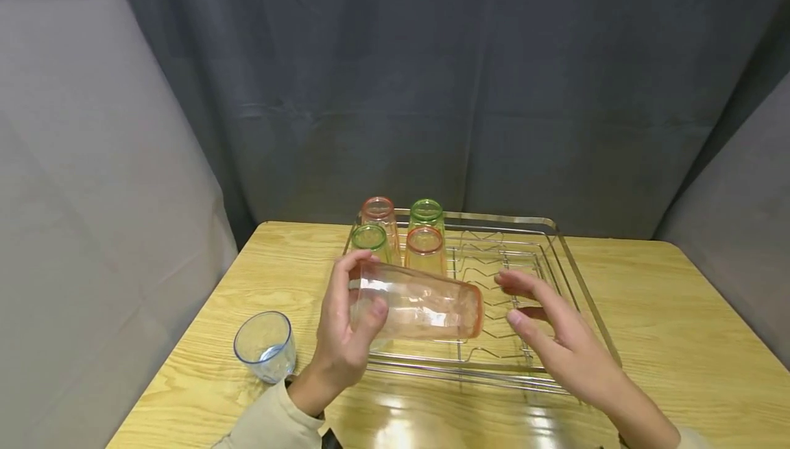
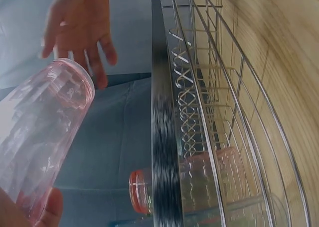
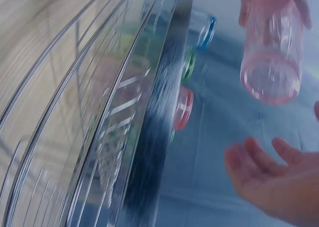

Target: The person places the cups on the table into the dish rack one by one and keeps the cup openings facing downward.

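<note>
My left hand (image 1: 345, 325) grips a clear orange-tinted drinking glass (image 1: 426, 301), thumb on the near side and fingers around the far end. The glass lies on its side in the air over the front of a wire dish rack (image 1: 512, 367), its orange-ringed end towards the right. To the right of that end is my right hand (image 1: 568, 339), fingers spread and thumb apart, touching nothing. In the right wrist view a gap shows between the right hand's fingers (image 3: 251, 155) and the glass (image 3: 271, 77).
At the rack's left stand several tinted glasses, including a red one (image 1: 378, 210), a back green one (image 1: 426, 214), a front green one (image 1: 370, 238) and an orange one (image 1: 426, 247). A blue-rimmed glass (image 1: 267, 349) stands on the wooden table (image 1: 197, 394). Grey curtains (image 1: 395, 92) hang behind.
</note>
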`<state>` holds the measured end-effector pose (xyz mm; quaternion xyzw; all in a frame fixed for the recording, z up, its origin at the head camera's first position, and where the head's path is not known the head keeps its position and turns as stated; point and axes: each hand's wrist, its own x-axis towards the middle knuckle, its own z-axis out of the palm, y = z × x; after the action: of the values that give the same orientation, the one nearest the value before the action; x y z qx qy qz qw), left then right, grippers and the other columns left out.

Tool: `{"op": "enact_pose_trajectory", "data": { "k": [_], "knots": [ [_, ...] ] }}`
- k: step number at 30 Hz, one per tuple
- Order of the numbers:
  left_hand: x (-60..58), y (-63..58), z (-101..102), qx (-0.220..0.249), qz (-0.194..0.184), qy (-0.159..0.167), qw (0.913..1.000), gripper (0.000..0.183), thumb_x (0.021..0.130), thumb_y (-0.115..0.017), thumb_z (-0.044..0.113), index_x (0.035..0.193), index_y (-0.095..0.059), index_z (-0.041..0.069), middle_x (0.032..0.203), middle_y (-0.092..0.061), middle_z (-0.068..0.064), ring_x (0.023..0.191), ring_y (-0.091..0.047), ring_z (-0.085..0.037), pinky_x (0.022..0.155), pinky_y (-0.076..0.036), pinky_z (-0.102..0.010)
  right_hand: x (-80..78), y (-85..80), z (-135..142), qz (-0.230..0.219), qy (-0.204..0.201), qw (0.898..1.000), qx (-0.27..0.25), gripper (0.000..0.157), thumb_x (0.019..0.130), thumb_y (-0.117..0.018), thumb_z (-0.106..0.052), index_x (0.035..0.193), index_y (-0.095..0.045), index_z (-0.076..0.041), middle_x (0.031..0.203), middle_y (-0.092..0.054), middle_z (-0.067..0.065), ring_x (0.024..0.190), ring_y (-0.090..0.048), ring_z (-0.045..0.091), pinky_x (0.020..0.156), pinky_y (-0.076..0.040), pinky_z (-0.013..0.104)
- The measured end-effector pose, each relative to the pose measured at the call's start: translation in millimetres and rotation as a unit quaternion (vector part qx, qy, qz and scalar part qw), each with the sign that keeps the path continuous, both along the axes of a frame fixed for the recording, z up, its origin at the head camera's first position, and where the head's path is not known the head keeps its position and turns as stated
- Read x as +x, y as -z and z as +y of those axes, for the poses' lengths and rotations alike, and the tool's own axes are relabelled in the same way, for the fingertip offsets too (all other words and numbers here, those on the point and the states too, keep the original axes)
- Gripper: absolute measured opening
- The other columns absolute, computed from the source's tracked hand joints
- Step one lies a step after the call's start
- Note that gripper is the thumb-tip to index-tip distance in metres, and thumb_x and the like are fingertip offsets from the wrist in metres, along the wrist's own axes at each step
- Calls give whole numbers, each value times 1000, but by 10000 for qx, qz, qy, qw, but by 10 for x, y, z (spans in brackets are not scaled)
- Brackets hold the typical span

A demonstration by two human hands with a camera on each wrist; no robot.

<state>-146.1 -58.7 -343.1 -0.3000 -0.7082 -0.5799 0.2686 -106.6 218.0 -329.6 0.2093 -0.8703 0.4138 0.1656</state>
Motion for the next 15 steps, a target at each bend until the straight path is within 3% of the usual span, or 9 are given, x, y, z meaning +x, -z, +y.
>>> {"op": "enact_pose_trajectory", "data": {
  "k": [2, 8, 15],
  "knots": [
    [14, 4, 11, -11, 35, 3, 10000, 48, 92, -51, 26, 136, -45, 8, 120, -56, -12, 109, -53, -15, 84, -52, -34, 4, -5, -81, -15, -312, 9995, -20, 51, 101, -52, -8, 148, -41, -26, 141, -55, -2, 124, -51, -3, 93, -47, 14],
    [49, 12, 65, 107, 91, 209, 9997, 48, 93, -50, 25, 137, -44, 6, 119, -54, -14, 110, -52, -15, 86, -52, -35, 20, 19, -225, -408, -787, 9961, 2, 53, 104, -48, -12, 152, -33, -27, 143, -52, 3, 116, -54, -2, 87, -53, 22],
    [90, 25, 98, 357, -1, 502, 9981, 45, 95, -47, 20, 136, -42, 4, 119, -52, -17, 109, -51, -14, 91, -52, -34, 15, 50, -278, -764, -1615, 9803, -842, 59, 102, -47, -3, 154, -27, -23, 144, -49, 15, 118, -56, 0, 88, -55, 21]
  ]
}}
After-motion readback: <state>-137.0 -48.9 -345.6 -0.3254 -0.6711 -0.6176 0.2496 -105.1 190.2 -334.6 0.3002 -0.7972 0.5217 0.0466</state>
